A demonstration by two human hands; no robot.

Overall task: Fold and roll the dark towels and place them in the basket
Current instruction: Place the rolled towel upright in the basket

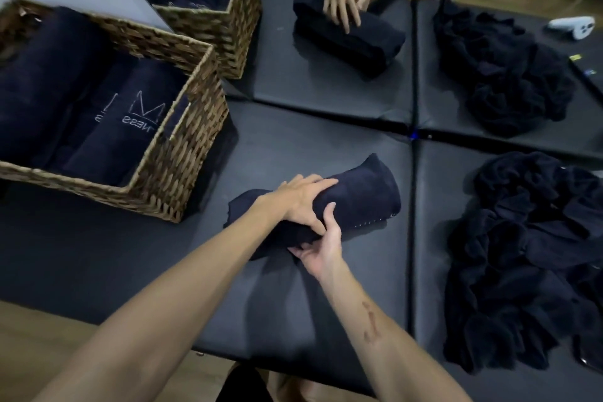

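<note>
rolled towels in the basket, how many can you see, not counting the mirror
3 visible in the basket: a large one at the left, a middle one, and the lettered one at the right. More may lie hidden beneath.

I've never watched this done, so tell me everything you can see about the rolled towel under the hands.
The rolled towel is dark navy terry, lying on its side on the black padded table, right of the wicker basket. Small pale stitching shows near its right end. The left hand presses on top; the right hand grips its near edge.
</note>
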